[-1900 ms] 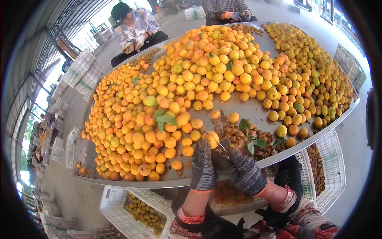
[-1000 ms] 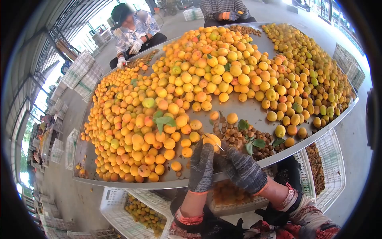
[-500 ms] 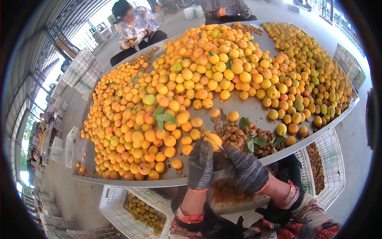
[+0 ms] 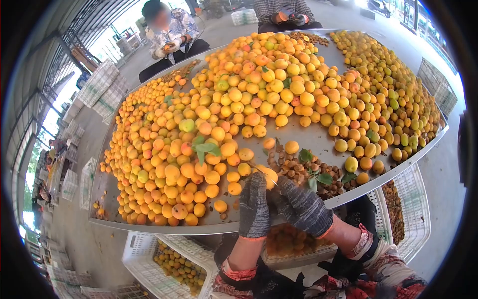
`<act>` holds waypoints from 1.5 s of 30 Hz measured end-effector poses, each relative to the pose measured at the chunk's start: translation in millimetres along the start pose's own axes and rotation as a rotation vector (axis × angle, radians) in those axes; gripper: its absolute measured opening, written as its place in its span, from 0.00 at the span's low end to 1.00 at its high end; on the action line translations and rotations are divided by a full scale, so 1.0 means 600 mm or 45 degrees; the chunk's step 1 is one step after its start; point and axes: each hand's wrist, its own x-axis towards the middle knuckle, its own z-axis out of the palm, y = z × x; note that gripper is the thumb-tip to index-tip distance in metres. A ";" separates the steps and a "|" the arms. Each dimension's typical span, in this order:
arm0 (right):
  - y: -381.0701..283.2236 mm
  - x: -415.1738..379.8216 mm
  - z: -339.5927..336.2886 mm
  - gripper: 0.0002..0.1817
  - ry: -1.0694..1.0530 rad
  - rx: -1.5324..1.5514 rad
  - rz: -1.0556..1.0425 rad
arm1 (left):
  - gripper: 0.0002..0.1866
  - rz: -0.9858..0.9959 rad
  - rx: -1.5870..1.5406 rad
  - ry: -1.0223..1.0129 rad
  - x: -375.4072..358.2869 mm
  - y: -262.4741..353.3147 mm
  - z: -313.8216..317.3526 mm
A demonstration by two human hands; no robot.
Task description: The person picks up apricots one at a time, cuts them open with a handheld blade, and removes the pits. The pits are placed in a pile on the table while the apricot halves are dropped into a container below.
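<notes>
1. Metal surface point(image 4: 316, 137): rim point(image 4: 398, 170) at edge; metal shows between piled fruit point(image 4: 199, 119) and brown pits point(image 4: 294, 168)
2. Left hand point(image 4: 255, 207): fingers pinch orange fruit point(image 4: 269, 175) near close rim; right hand point(image 4: 306, 208): fingers bunched alongside, grip hidden
3. White crates point(image 4: 419, 199) below; concrete floor point(image 4: 444, 179) extends right

A wide grey metal table point(image 4: 321, 143) carries a low pile of small brown fruit stones point(image 4: 291, 167) near its close edge. Left of and beyond that pile spreads a large heap of round orange-yellow fruit point(image 4: 199, 117) — green leaves point(image 4: 207, 148) on top — while right of it and beyond lie smaller yellow-green fruits point(image 4: 403, 94), some scattered singly.
</notes>
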 end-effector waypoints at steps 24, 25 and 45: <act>0.018 -0.003 -0.054 0.17 -0.243 0.187 -0.195 | 0.19 0.236 -0.084 -0.285 -0.009 0.019 0.006; -0.011 0.004 -0.067 0.17 -0.260 0.133 -0.118 | 0.18 0.172 -0.114 -0.237 -0.011 0.019 0.010; 0.048 0.000 -0.067 0.21 -0.031 -0.402 -0.872 | 0.17 0.374 0.036 -0.270 -0.001 0.000 0.014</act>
